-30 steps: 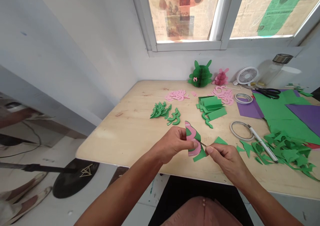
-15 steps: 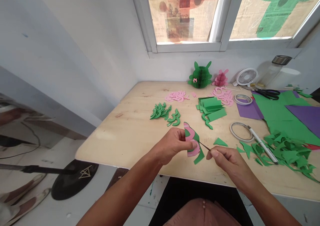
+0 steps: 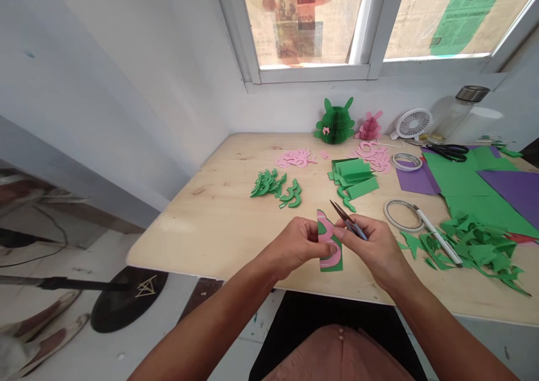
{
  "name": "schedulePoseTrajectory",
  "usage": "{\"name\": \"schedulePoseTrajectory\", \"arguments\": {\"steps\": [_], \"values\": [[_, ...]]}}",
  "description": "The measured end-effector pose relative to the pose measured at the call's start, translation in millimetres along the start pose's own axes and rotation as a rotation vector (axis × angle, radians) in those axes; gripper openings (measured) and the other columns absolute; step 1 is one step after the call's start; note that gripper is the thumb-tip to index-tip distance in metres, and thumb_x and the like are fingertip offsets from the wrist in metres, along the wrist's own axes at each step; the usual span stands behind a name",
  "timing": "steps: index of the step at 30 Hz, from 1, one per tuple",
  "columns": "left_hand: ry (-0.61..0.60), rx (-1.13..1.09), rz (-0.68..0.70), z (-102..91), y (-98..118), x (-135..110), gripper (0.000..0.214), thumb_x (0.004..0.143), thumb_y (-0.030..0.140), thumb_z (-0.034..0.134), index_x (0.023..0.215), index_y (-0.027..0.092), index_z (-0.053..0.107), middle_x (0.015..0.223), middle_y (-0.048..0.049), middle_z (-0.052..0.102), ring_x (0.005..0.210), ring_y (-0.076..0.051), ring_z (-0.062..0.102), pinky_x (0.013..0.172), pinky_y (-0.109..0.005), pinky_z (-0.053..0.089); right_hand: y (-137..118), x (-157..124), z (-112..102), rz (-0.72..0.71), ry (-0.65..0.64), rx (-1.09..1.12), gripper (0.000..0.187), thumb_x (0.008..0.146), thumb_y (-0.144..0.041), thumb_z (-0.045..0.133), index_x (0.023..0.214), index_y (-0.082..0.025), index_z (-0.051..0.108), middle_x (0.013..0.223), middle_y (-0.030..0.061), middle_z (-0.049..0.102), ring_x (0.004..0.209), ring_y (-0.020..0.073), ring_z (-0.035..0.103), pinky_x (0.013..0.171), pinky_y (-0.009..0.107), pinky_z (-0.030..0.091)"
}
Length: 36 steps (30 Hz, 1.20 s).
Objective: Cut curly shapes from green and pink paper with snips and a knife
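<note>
My left hand pinches a green paper piece with a pink curved paper shape lying on its front. The green shows along the right side and the bottom. In my right hand is a pair of scissors, its pointed blades aimed up and left, above the paper. My right thumb and fingertips also touch the upper right edge of the green piece. Behind my hands lie cut green curved pieces and a stack of folded green paper.
Green scraps, a white pen and a tape roll lie right of my hands. Farther back are black scissors, pink cutouts, a green paper figure and a small fan. A person's feet show at left.
The scissors have come away from the paper's edge and turned to point up and left. My right hand has moved up and left to the paper, which hangs straighter.
</note>
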<state>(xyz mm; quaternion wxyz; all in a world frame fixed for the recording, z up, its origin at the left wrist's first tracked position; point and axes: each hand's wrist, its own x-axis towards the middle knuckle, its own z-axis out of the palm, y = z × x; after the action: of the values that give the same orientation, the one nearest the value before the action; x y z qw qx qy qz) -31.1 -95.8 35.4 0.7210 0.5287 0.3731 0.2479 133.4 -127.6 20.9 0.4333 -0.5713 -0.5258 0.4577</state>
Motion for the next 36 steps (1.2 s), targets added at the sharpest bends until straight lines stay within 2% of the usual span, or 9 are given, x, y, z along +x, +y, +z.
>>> {"name": "schedulePoseTrajectory", "arguments": {"steps": [4, 8, 14, 18, 21, 26, 36], "values": [[0.005, 0.029, 0.008, 1.7, -3, 1, 0.022, 0.059, 0.026, 0.072, 0.053, 0.014, 0.054, 0.055, 0.0037, 0.045, 0.056, -0.009, 0.039, 0.055, -0.025, 0.028, 3, 0, 5, -0.001, 0.006, 0.030, 0.029, 0.075, -0.044, 0.068, 0.067, -0.017, 0.064, 0.060, -0.0020, 0.049, 0.057, 0.0119, 0.041, 0.050, 0.024, 0.031], [0.010, 0.045, 0.012, 2.7, -8, 3, 0.021, 0.060, 0.027, 0.072, 0.055, 0.014, 0.056, 0.056, 0.0033, 0.046, 0.056, -0.009, 0.040, 0.055, -0.025, 0.029, 5, -2, 5, 0.006, 0.003, 0.047, 0.027, 0.076, -0.041, 0.067, 0.065, -0.017, 0.061, 0.057, -0.0036, 0.044, 0.055, 0.0107, 0.036, 0.049, 0.024, 0.028], [0.035, -0.034, 0.009, 5.8, -11, -1, 0.023, 0.060, 0.029, 0.077, 0.063, 0.012, 0.063, 0.062, 0.0008, 0.055, 0.061, -0.011, 0.047, 0.061, -0.025, 0.037, 7, -2, 4, 0.008, -0.014, 0.071, 0.027, 0.076, -0.042, 0.066, 0.066, -0.017, 0.061, 0.059, -0.0034, 0.044, 0.056, 0.0109, 0.037, 0.051, 0.025, 0.028], [0.024, -0.107, -0.007, 5.8, -11, -9, 0.029, 0.059, 0.031, 0.082, 0.077, 0.012, 0.069, 0.072, -0.0036, 0.066, 0.070, -0.015, 0.057, 0.069, -0.027, 0.042, 9, -2, 4, 0.023, -0.005, 0.090, 0.027, 0.075, -0.041, 0.068, 0.065, -0.017, 0.060, 0.058, -0.0034, 0.042, 0.056, 0.0107, 0.035, 0.049, 0.024, 0.026], [0.081, -0.143, 0.012, 5.2, -13, -14, 0.032, 0.061, 0.032, 0.082, 0.083, 0.013, 0.071, 0.078, -0.0052, 0.069, 0.077, -0.017, 0.061, 0.076, -0.028, 0.044, 8, -3, 5, 0.033, -0.003, 0.095, 0.027, 0.074, -0.041, 0.068, 0.065, -0.017, 0.060, 0.058, -0.0032, 0.042, 0.057, 0.0108, 0.034, 0.049, 0.024, 0.025], [0.198, -0.177, 0.068, 7.5, -20, -15, 0.024, 0.068, 0.035, 0.078, 0.075, 0.012, 0.071, 0.074, -0.0046, 0.069, 0.070, -0.013, 0.058, 0.074, -0.026, 0.043, 6, -4, 5, 0.030, -0.017, 0.096, 0.027, 0.075, -0.041, 0.068, 0.065, -0.017, 0.060, 0.059, -0.0033, 0.042, 0.057, 0.0108, 0.034, 0.050, 0.025, 0.025], [0.228, -0.217, 0.060, 9.1, -27, -13, 0.023, 0.069, 0.034, 0.078, 0.072, 0.012, 0.071, 0.069, -0.0044, 0.069, 0.069, -0.015, 0.060, 0.075, -0.028, 0.044, 6, -2, 4, 0.029, -0.008, 0.047, 0.025, 0.073, -0.038, 0.068, 0.063, -0.017, 0.060, 0.058, -0.0029, 0.044, 0.056, 0.0111, 0.035, 0.050, 0.025, 0.027]]}}
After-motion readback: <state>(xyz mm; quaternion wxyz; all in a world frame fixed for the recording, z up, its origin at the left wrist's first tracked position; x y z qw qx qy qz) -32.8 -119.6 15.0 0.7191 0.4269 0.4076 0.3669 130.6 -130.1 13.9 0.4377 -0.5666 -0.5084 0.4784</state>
